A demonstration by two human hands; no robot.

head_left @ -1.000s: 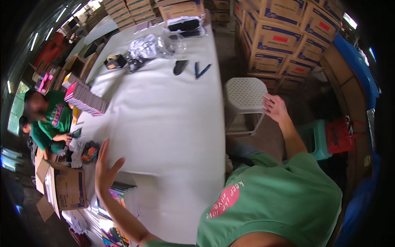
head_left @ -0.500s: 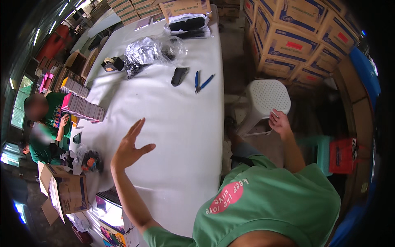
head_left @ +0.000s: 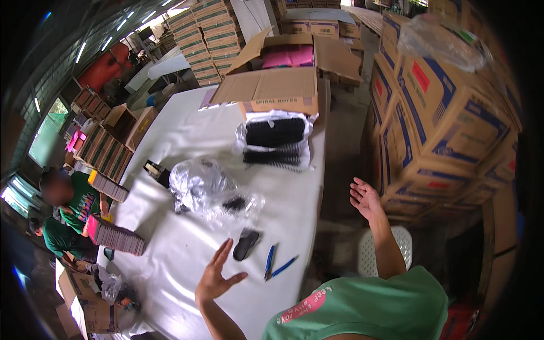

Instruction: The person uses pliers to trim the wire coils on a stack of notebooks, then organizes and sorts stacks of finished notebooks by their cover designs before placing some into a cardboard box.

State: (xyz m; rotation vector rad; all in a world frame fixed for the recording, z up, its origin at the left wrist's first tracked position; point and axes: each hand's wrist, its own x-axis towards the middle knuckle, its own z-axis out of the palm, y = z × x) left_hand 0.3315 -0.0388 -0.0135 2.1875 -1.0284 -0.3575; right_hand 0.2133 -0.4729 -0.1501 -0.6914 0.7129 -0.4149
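Observation:
My left hand (head_left: 218,275) is over the white-covered table (head_left: 192,283), fingers stretched and thumb apart, holding nothing. Nearest to it lies a black, rounded object (head_left: 245,245) whose kind I cannot make out. Beside that is a blue-handled hand tool (head_left: 275,264), like pliers or cutters, its handles spread. My right hand (head_left: 367,199) is raised beyond the table's right edge with its fingers apart, palm partly showing and nothing in it. Below the right forearm stands a white plastic stool (head_left: 367,255), partly hidden by the arm.
Crumpled clear plastic (head_left: 201,184), a tape dispenser (head_left: 156,171) and a white-wrapped bundle of black coils (head_left: 275,133) lie on the table. An open carton (head_left: 283,85) is at the far end. Stacked cartons (head_left: 430,130) rise at right. Co-workers stand at left by notebook stacks (head_left: 116,238).
My view has shifted toward the table's far end, bringing the open carton into sight. My right hand has left the stool and risen forward; the left stays over the table, fingers spread.

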